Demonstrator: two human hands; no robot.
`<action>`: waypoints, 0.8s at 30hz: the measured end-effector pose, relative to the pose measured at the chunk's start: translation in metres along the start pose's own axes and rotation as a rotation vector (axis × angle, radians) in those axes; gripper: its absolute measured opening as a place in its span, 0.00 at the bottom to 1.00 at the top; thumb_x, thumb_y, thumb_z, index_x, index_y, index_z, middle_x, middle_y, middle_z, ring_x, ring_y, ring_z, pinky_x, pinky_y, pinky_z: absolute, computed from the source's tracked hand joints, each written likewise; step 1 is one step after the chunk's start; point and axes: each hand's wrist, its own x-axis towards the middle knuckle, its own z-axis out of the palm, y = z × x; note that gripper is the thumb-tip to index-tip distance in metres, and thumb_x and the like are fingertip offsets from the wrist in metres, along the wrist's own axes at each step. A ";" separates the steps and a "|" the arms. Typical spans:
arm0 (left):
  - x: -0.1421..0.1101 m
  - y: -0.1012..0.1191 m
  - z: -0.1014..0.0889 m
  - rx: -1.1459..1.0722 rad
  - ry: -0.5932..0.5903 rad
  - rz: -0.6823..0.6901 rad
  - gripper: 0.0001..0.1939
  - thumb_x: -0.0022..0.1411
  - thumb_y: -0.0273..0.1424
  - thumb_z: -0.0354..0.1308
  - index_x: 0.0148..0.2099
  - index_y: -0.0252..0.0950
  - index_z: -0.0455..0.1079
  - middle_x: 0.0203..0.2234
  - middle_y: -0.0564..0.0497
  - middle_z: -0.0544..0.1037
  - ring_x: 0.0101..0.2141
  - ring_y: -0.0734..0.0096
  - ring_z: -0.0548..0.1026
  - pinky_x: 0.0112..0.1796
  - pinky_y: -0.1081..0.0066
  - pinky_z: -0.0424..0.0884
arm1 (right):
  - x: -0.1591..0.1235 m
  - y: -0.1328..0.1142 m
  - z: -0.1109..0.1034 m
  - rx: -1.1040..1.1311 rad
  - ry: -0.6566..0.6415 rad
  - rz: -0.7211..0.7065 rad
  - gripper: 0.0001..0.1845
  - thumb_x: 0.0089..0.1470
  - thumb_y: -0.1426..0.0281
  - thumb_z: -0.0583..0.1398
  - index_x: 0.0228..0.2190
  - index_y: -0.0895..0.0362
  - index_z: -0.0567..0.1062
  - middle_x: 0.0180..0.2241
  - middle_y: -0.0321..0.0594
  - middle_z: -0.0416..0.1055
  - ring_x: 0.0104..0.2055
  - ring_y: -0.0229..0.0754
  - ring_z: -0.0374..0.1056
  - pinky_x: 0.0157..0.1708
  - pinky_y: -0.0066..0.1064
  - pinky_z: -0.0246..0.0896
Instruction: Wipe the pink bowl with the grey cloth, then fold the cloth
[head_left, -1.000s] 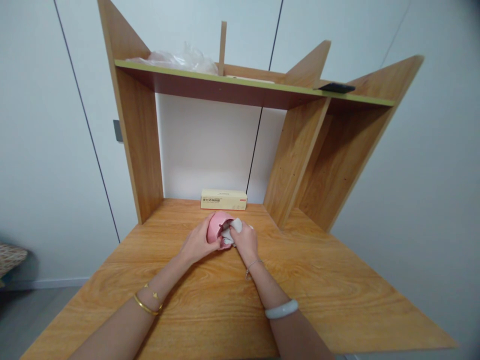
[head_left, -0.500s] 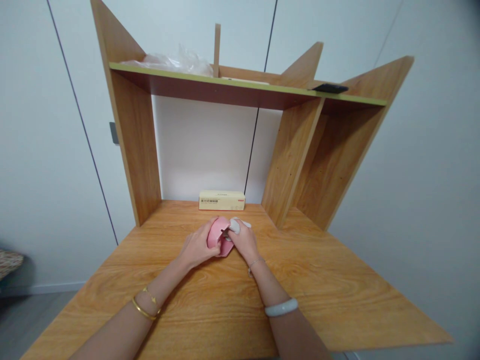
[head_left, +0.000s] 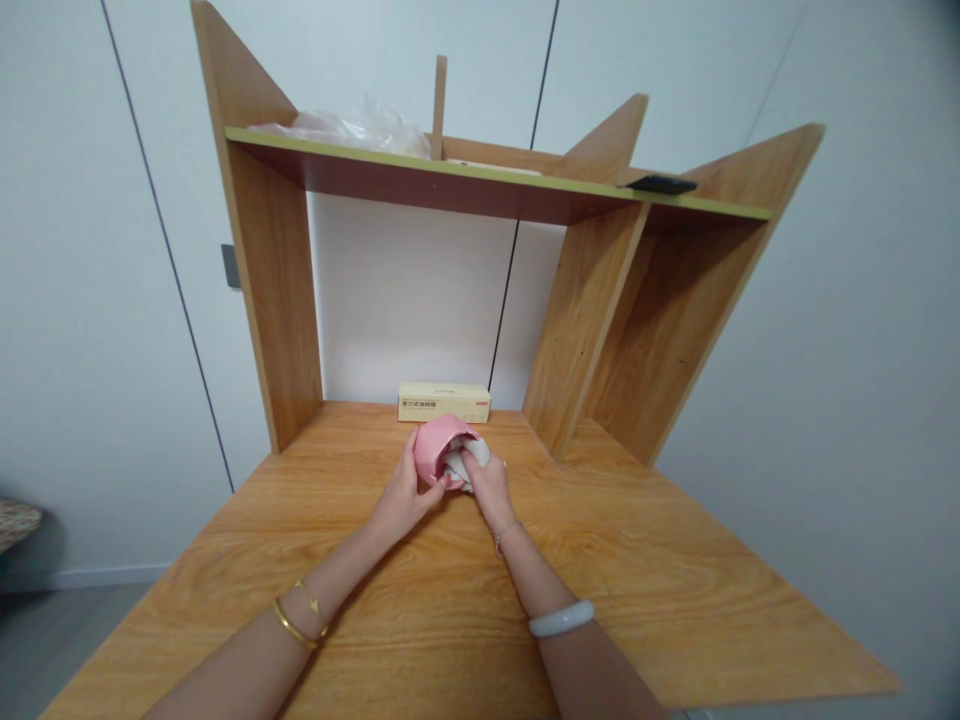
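Note:
My left hand (head_left: 399, 497) is closed around a small pink cup-like object (head_left: 436, 445), held tilted just above the wooden desk (head_left: 420, 610). My right hand (head_left: 487, 487) is closed on a crumpled white cloth (head_left: 459, 462) and presses it into the pink object's opening. Both hands meet near the middle of the desk, in front of a long cream box (head_left: 444, 402) that lies against the back wall.
A wooden hutch stands on the desk, with upright side panels (head_left: 274, 290) and a green-edged shelf (head_left: 480, 180) above. Clear crumpled plastic (head_left: 352, 125) lies on the shelf's left; a flat black object (head_left: 661, 184) lies on its right.
The pink object has been turned and lifted slightly in my left hand, its opening now more upward. My right hand has worked the white cloth deeper into it.

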 end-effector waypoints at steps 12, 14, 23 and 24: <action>0.001 0.021 -0.012 0.320 -0.054 -0.166 0.37 0.50 0.35 0.57 0.61 0.40 0.47 0.50 0.46 0.68 0.46 0.57 0.69 0.45 0.63 0.65 | -0.007 -0.014 -0.015 -0.541 0.132 -0.147 0.20 0.51 0.65 0.55 0.46 0.55 0.66 0.34 0.43 0.73 0.35 0.43 0.68 0.31 0.27 0.55; 0.001 0.022 -0.014 0.337 -0.057 -0.161 0.36 0.50 0.33 0.55 0.61 0.39 0.47 0.49 0.46 0.69 0.46 0.58 0.69 0.44 0.65 0.65 | -0.009 -0.016 -0.017 -0.562 0.150 -0.197 0.22 0.51 0.65 0.54 0.48 0.55 0.64 0.35 0.43 0.73 0.37 0.43 0.68 0.33 0.28 0.55; 0.001 0.027 -0.018 0.395 -0.095 -0.109 0.38 0.48 0.37 0.58 0.60 0.37 0.50 0.50 0.43 0.68 0.47 0.55 0.68 0.45 0.62 0.64 | -0.006 -0.010 -0.013 -0.346 -0.036 -0.023 0.13 0.47 0.65 0.56 0.37 0.55 0.71 0.31 0.42 0.73 0.33 0.43 0.68 0.29 0.27 0.54; 0.001 0.026 -0.018 0.395 -0.100 -0.102 0.37 0.48 0.37 0.58 0.60 0.38 0.50 0.50 0.44 0.68 0.47 0.55 0.68 0.45 0.62 0.64 | -0.005 -0.008 -0.011 -0.283 -0.046 -0.015 0.12 0.47 0.66 0.56 0.35 0.56 0.72 0.31 0.42 0.73 0.34 0.42 0.68 0.29 0.27 0.55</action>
